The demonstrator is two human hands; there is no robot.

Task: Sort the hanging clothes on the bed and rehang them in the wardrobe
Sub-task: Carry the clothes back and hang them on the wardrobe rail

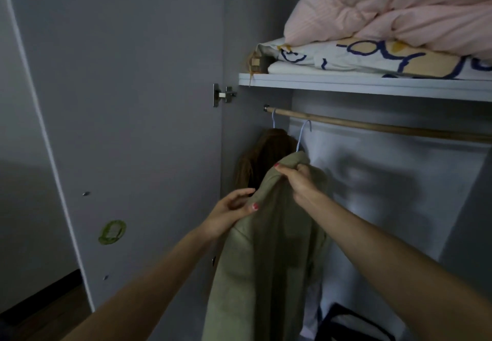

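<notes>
An olive-green garment (269, 255) hangs on a pale blue hanger (302, 136) whose hook sits just under the wooden wardrobe rail (372, 125). My right hand (298, 178) grips the garment's top near the collar. My left hand (234, 210) pinches the left shoulder edge of the same garment. Behind it, at the rail's left end, a brown garment (266, 151) hangs on another pale hanger.
The open wardrobe door (119, 128) stands to the left, with a hinge (222, 94) at its edge. A shelf (359, 85) above the rail carries folded bedding and a pink duvet (386, 13). A dark basket (354, 324) sits low on the right.
</notes>
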